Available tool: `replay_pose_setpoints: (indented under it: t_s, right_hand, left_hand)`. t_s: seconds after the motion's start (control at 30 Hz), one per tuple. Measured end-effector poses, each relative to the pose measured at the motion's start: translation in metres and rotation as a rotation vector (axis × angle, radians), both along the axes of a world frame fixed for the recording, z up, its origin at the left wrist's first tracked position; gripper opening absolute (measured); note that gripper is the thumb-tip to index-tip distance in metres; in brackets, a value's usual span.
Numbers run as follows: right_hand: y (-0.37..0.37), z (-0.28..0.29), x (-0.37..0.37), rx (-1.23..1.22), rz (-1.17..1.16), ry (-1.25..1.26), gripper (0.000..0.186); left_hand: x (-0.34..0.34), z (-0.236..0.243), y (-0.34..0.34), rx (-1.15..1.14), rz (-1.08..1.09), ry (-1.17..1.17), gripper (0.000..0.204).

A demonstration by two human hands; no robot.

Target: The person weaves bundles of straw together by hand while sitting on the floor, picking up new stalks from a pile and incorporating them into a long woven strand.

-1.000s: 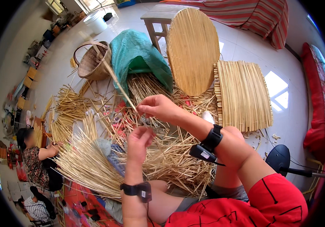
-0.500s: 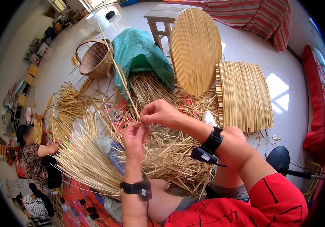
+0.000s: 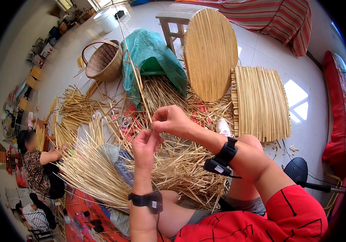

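A long pale straw stalk (image 3: 136, 74) rises from my hands and leans toward the far left, its thin tip passing beside a wicker basket. My right hand (image 3: 172, 122) pinches the stalk's lower end between thumb and fingers. Just below and to the left, my left hand (image 3: 144, 147) has its fingers curled and its thumb and fingertips closed at the same end. Beneath both hands lies a heap of short cut straw (image 3: 189, 169). A fanned bundle of long straw (image 3: 94, 173) rests to the left, against my lap.
A green sack (image 3: 146, 48) full of stalks and a wicker basket (image 3: 104, 62) stand ahead. An oval straw panel (image 3: 211, 56) leans by a wooden stool (image 3: 177, 15), near a squarer straw panel (image 3: 261, 103). A seated person (image 3: 40, 167) works at the left.
The stalk's upper part has swung a little to the right and stands steeper. Both hands stay close together in nearly the same place.
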State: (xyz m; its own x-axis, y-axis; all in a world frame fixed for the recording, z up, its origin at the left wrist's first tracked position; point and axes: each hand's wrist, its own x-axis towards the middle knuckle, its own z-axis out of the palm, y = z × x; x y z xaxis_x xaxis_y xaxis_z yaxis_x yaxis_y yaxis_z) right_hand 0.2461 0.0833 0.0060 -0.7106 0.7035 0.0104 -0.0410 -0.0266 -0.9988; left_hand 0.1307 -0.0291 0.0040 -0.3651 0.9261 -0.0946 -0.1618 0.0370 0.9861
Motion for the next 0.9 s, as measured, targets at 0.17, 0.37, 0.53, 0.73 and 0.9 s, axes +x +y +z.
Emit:
replay_pose_setpoints:
  t_s: [0.17, 0.37, 0.53, 0.73, 0.9]
  right_hand:
    - [0.000, 0.001, 0.001, -0.019, -0.004, -0.013, 0.010]
    - [-0.001, 0.009, 0.003, -0.128, 0.035, -0.005, 0.010]
    - [0.000, 0.001, 0.001, -0.296, 0.060, 0.090, 0.015]
    - [-0.004, -0.001, 0.000, -0.588, 0.123, 0.199, 0.008]
    - [-0.003, 0.002, -0.001, -0.419, 0.111, 0.194, 0.007]
  left_hand:
    - [0.001, 0.001, -0.001, -0.020, -0.009, 0.048, 0.015]
    - [0.000, 0.003, -0.001, -0.020, -0.029, 0.024, 0.014]
    - [0.000, 0.003, -0.002, 0.005, -0.057, -0.018, 0.013]
    - [-0.003, 0.005, -0.004, 0.013, -0.066, -0.181, 0.013]
    - [-0.002, 0.005, -0.002, 0.007, -0.034, -0.052, 0.013]
